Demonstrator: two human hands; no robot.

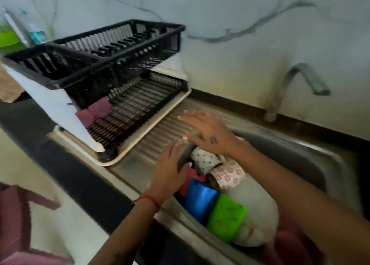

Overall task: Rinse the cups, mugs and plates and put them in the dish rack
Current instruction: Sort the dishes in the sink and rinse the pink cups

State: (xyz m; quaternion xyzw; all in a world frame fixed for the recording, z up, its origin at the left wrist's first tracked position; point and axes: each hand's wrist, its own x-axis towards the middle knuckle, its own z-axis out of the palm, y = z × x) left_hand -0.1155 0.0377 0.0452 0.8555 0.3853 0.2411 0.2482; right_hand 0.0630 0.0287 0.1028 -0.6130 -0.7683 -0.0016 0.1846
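Both hands hold a grey metal cup over the left edge of the steel sink, just beside the ribbed draining board. The left hand wraps the cup from the near side, its grip grasping the cup wall with the thumb across the rim; a red thread circles its wrist. The right hand lies over the cup from above with fingers extended, its grip released and pressing on the cup. In the sink basin lie a white dotted mug, a pink-flowered mug, a blue cup, a green cup and a white plate, all touching one another. The black two-tier dish rack stands on a cream tray on the table, left of the sink, with two maroon scouring pads on its lower tier. A tap projects from the wall behind the sink.
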